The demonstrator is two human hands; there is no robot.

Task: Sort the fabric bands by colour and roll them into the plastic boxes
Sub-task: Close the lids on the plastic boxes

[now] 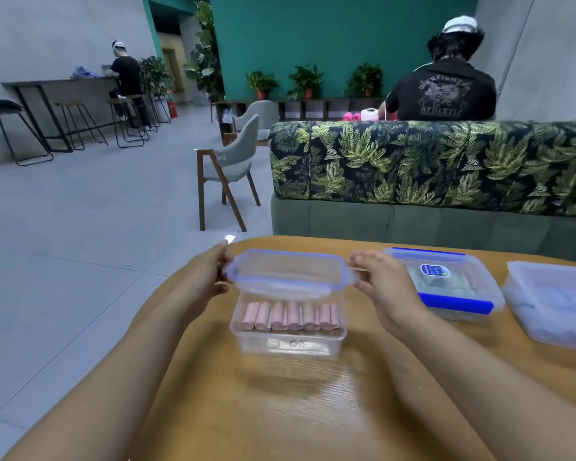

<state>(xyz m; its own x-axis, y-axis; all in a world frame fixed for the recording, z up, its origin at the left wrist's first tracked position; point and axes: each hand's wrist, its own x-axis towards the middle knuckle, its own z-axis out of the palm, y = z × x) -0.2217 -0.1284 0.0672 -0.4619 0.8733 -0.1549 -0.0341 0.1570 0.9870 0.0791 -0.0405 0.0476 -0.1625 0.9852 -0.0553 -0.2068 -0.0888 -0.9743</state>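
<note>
two hands (204,277) (384,287) holding one lid (288,272), three boxes (290,346) (456,302) (552,307), maybe seven rolls (291,316)

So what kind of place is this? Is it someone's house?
Probably not a house; it looks like a café or shared lounge. There are bar stools at a high counter, a long leaf-print sofa, and potted plants lined up against a green wall.

Soft even indoor light, warped edges, slight blur

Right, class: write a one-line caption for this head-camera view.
Left hand and right hand hold a lid over the box of rolled pink bands.
</note>
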